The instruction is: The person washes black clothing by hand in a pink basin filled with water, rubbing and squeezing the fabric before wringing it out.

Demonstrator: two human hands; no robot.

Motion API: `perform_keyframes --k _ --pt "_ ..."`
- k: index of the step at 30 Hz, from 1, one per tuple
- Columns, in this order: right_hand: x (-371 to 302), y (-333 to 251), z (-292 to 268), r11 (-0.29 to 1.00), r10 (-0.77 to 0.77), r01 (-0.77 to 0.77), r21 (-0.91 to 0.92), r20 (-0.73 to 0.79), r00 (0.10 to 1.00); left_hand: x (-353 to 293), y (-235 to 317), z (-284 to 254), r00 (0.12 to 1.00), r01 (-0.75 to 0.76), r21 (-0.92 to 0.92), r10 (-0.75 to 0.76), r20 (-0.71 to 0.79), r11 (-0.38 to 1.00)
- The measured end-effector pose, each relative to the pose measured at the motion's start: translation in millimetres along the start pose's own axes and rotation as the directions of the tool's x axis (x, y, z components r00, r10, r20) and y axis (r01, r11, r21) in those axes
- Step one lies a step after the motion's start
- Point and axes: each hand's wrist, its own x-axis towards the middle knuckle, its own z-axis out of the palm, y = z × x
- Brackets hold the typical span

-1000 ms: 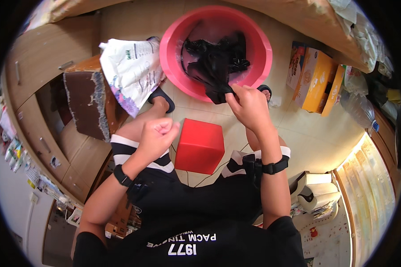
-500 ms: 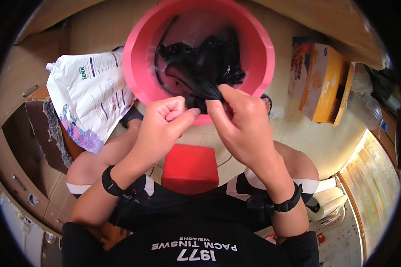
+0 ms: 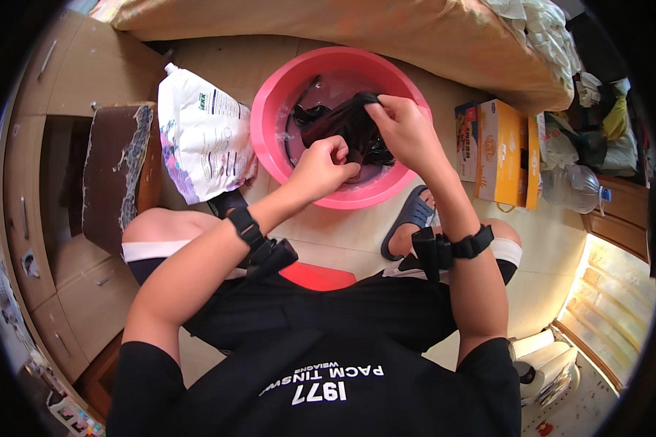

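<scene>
A dark wet cloth [image 3: 346, 122] is stretched over a pink basin [image 3: 267, 138] that holds sudsy water. My right hand [image 3: 408, 132] pinches its upper end between thumb and fingers, raised above the far right of the basin. Lower down and to the left, my left hand [image 3: 319, 169] is closed at the cloth's near edge, over the basin's near part. Its curled fingers hide exactly how much fabric they grip. More black wet fabric [image 3: 377, 151] lies in the water beneath.
Left of the basin stands a white detergent pouch [image 3: 204, 146] beside a worn brown box [image 3: 116, 171]. A red stool [image 3: 317, 277] sits between my knees. On the right are an orange carton [image 3: 497, 153] and a clear plastic bottle [image 3: 572, 188]. A draped bed [image 3: 328, 22] lies beyond.
My right hand has risen up and away, drawing the cloth out between both hands. My view has shifted, so the basin appears lower and the bed beyond it shows.
</scene>
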Motion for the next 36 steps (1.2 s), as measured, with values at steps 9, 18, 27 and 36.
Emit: perform_keyframes --k 9,18,27,36 --pt "-21.8 -44.9 -9.4 0.845 -0.011 0.131 0.519 -0.228 0.974 -7.8 -50.2 4.4 0.913 -0.163 0.362 0.28 -0.298 0.918" --pt "-26.7 -36.4 -23.5 0.434 0.087 -0.014 0.901 -0.026 0.996 12.4 -59.4 -11.7 0.923 -0.137 0.343 0.246 -0.297 0.929" --pt "-11.7 -13.3 -11.8 0.301 0.074 -0.162 0.94 0.146 0.987 27.3 -54.0 -2.3 0.959 -0.091 0.15 0.127 -0.253 0.984" --pt "-21.4 15.7 55.1 0.289 0.461 -0.441 0.85 0.28 0.842 23.7 -0.9 -12.9 0.933 -0.08 -0.331 -0.046 -0.357 0.94"
